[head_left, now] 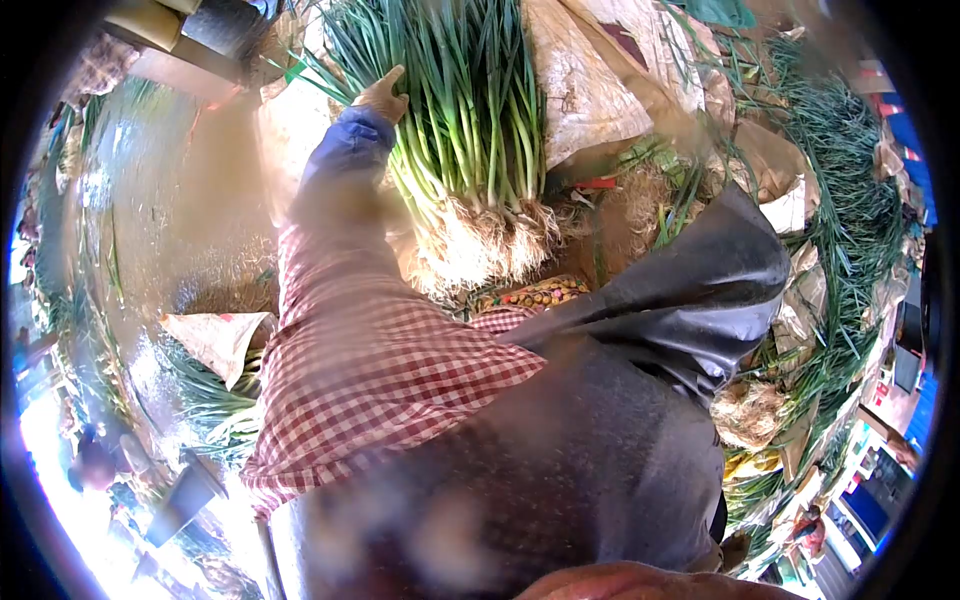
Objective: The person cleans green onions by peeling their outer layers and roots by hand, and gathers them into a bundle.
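Observation:
My left hand (383,97) reaches forward from a blue cuff (352,138) and a red-and-white checked sleeve (345,340). It rests against the left side of the green leaves of a large bunch of spring onions (470,140). A finger and the thumb stand apart; the other fingers are partly hidden. The bunch lies with its leaves pointing away from me and its pale, stringy roots (485,250) toward me. A dark, shiny apron (540,470) covers my lap, with one fold raised on the right. My right hand does not show.
White sacking (590,90) lies right of the bunch. More spring onions (840,190) are heaped along the right, and another bundle (215,395) lies at left under a sack flap (220,340). A grey bucket (185,500) stands lower left. Wet ground (170,190) spreads at left.

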`<state>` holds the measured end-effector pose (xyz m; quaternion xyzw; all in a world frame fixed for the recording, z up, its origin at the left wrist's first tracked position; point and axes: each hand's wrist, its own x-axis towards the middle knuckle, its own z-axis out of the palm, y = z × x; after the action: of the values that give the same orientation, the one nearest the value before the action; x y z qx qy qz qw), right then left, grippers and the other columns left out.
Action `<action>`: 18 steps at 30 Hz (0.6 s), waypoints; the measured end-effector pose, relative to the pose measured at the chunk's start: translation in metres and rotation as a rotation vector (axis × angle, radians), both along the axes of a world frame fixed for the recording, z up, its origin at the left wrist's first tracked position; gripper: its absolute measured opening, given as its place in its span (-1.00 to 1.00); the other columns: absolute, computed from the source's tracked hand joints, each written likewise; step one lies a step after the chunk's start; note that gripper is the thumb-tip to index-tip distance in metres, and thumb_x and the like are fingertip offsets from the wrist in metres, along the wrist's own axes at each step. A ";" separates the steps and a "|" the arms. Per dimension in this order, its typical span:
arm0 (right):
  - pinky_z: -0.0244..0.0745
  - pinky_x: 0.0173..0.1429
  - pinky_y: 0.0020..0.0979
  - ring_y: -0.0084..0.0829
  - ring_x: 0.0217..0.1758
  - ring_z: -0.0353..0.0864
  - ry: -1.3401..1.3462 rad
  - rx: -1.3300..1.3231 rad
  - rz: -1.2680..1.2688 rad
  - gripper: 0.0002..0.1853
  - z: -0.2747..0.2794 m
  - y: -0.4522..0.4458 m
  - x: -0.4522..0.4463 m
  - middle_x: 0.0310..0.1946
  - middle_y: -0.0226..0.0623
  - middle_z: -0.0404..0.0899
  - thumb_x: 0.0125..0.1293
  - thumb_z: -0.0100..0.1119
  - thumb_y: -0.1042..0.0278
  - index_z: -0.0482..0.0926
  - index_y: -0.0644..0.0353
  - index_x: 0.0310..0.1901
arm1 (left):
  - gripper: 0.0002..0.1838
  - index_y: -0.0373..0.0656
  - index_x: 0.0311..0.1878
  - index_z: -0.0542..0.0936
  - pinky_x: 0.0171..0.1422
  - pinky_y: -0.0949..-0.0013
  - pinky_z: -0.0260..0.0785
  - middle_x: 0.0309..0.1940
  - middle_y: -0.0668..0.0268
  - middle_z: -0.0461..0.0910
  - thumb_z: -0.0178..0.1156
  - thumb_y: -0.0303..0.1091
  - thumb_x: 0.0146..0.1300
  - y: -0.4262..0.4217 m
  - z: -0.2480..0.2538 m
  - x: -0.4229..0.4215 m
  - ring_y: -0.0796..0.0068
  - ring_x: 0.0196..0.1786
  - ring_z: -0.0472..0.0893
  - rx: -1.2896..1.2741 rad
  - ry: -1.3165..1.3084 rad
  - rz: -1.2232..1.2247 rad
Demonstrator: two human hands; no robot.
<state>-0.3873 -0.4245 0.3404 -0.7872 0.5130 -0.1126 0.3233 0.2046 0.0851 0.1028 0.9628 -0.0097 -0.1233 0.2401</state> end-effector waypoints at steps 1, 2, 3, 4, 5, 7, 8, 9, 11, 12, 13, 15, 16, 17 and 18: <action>0.40 -0.14 -0.46 -0.45 -0.15 0.52 0.004 0.017 0.034 -0.60 -0.006 0.006 0.011 0.05 -0.31 0.50 0.26 0.02 0.34 0.46 0.22 0.13 | -0.41 0.12 0.33 0.29 0.10 0.17 0.42 -0.04 0.02 0.56 0.14 -0.23 0.20 0.004 -0.014 0.006 0.02 -0.01 0.57 -0.004 -0.009 0.003; 0.40 -0.14 -0.46 -0.45 -0.15 0.52 0.004 0.039 0.063 -0.60 -0.013 0.016 0.023 0.04 -0.31 0.50 0.26 0.02 0.34 0.46 0.22 0.13 | -0.40 0.11 0.33 0.28 0.08 0.17 0.43 -0.05 0.00 0.56 0.14 -0.22 0.19 0.009 -0.040 0.015 0.03 -0.01 0.57 0.039 -0.012 0.003; 0.40 -0.14 -0.46 -0.45 -0.15 0.52 0.006 0.054 0.097 -0.60 -0.019 0.022 0.035 0.04 -0.31 0.50 0.26 0.02 0.34 0.46 0.22 0.13 | -0.39 0.10 0.34 0.26 0.07 0.17 0.43 -0.05 -0.01 0.56 0.13 -0.21 0.19 0.011 -0.048 0.029 0.03 -0.02 0.58 0.083 -0.022 0.002; 0.40 -0.14 -0.46 -0.45 -0.15 0.52 -0.006 0.065 0.123 -0.61 -0.027 0.028 0.047 0.04 -0.31 0.50 0.26 0.02 0.34 0.46 0.22 0.13 | -0.37 0.03 0.38 0.19 0.00 0.26 0.49 0.05 -0.04 0.49 0.10 -0.27 0.23 0.003 -0.030 0.020 0.16 -0.11 0.61 0.071 0.079 0.022; 0.41 -0.14 -0.45 -0.45 -0.16 0.52 -0.015 0.079 0.150 -0.61 -0.036 0.033 0.060 0.04 -0.31 0.50 0.26 0.02 0.34 0.46 0.22 0.12 | -0.36 -0.04 0.41 0.12 -0.08 0.35 0.55 0.15 -0.06 0.42 0.07 -0.34 0.27 -0.006 -0.008 0.013 0.28 -0.19 0.64 0.057 0.163 0.039; 0.41 -0.14 -0.45 -0.45 -0.16 0.52 -0.036 0.105 0.194 -0.61 -0.051 0.044 0.082 0.03 -0.31 0.51 0.26 0.03 0.34 0.47 0.22 0.12 | -0.45 -0.06 0.37 0.18 -0.01 0.37 0.54 0.18 0.04 0.40 0.02 -0.40 0.31 -0.012 -0.022 0.025 0.33 -0.08 0.60 0.141 0.210 0.023; 0.41 -0.15 -0.45 -0.45 -0.16 0.52 -0.047 0.114 0.216 -0.61 -0.056 0.049 0.093 0.03 -0.30 0.51 0.26 0.03 0.34 0.47 0.22 0.12 | -0.49 -0.11 0.34 0.24 0.04 0.32 0.51 0.14 0.06 0.44 0.02 -0.39 0.31 -0.028 0.022 0.017 0.30 -0.05 0.59 0.134 0.362 0.055; 0.41 -0.15 -0.45 -0.45 -0.16 0.52 -0.052 0.122 0.230 -0.61 -0.061 0.054 0.101 0.03 -0.30 0.51 0.26 0.03 0.34 0.47 0.22 0.12 | -0.54 -0.11 0.28 0.28 0.03 0.32 0.51 0.10 0.07 0.45 0.02 -0.39 0.31 -0.028 0.009 0.020 0.29 -0.06 0.59 0.185 0.365 0.018; 0.41 -0.15 -0.45 -0.44 -0.17 0.52 -0.061 0.139 0.262 -0.61 -0.067 0.059 0.114 0.02 -0.30 0.51 0.25 0.03 0.35 0.47 0.22 0.11 | -0.64 -0.11 0.17 0.35 -0.01 0.31 0.51 0.03 0.09 0.48 0.02 -0.38 0.30 -0.033 -0.013 0.040 0.29 -0.08 0.59 0.289 0.343 -0.083; 0.41 -0.15 -0.45 -0.44 -0.17 0.52 -0.065 0.144 0.278 -0.61 -0.070 0.061 0.120 0.02 -0.30 0.51 0.25 0.03 0.35 0.47 0.22 0.11 | -0.68 -0.11 0.11 0.39 -0.03 0.31 0.51 -0.01 0.10 0.50 0.02 -0.37 0.29 -0.034 -0.020 0.048 0.28 -0.09 0.59 0.350 0.334 -0.136; 0.41 -0.15 -0.44 -0.44 -0.17 0.52 -0.064 0.143 0.289 -0.61 -0.070 0.062 0.122 0.02 -0.30 0.51 0.25 0.03 0.35 0.47 0.22 0.11 | -0.73 -0.11 0.06 0.42 -0.04 0.31 0.51 -0.05 0.11 0.51 0.02 -0.36 0.29 -0.033 -0.027 0.053 0.28 -0.10 0.59 0.419 0.318 -0.211; 0.42 -0.16 -0.44 -0.44 -0.18 0.52 -0.072 0.148 0.308 -0.62 -0.075 0.063 0.130 0.01 -0.30 0.51 0.25 0.03 0.35 0.47 0.22 0.11 | -0.80 -0.11 -0.06 0.50 -0.08 0.30 0.51 -0.13 0.14 0.54 0.02 -0.35 0.28 -0.028 -0.041 0.063 0.27 -0.12 0.59 0.583 0.250 -0.398; 0.42 -0.16 -0.44 -0.44 -0.18 0.52 -0.076 0.150 0.315 -0.62 -0.076 0.064 0.131 0.01 -0.30 0.51 0.25 0.03 0.35 0.47 0.22 0.11 | -0.82 -0.11 -0.11 0.53 -0.09 0.30 0.51 -0.16 0.15 0.55 0.02 -0.35 0.28 -0.023 -0.051 0.068 0.27 -0.14 0.59 0.678 0.186 -0.521; 0.42 -0.16 -0.44 -0.44 -0.18 0.52 -0.080 0.150 0.319 -0.62 -0.076 0.063 0.132 0.01 -0.30 0.52 0.25 0.03 0.35 0.48 0.22 0.11 | -0.83 -0.12 -0.17 0.57 -0.11 0.29 0.50 -0.20 0.16 0.57 0.01 -0.34 0.27 -0.014 -0.061 0.073 0.27 -0.15 0.60 0.778 0.095 -0.643; 0.42 -0.16 -0.44 -0.44 -0.18 0.52 -0.082 0.152 0.327 -0.62 -0.078 0.063 0.133 0.01 -0.30 0.52 0.25 0.03 0.35 0.48 0.22 0.10 | -0.82 -0.12 -0.22 0.61 -0.13 0.29 0.50 -0.24 0.17 0.58 0.01 -0.34 0.27 -0.005 -0.066 0.078 0.26 -0.16 0.60 0.864 -0.025 -0.730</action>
<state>-0.2545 -0.3613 0.2628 -0.8283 0.3715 -0.0513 0.4163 0.2826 0.0800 0.0367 0.9092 -0.2936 -0.1797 -0.2343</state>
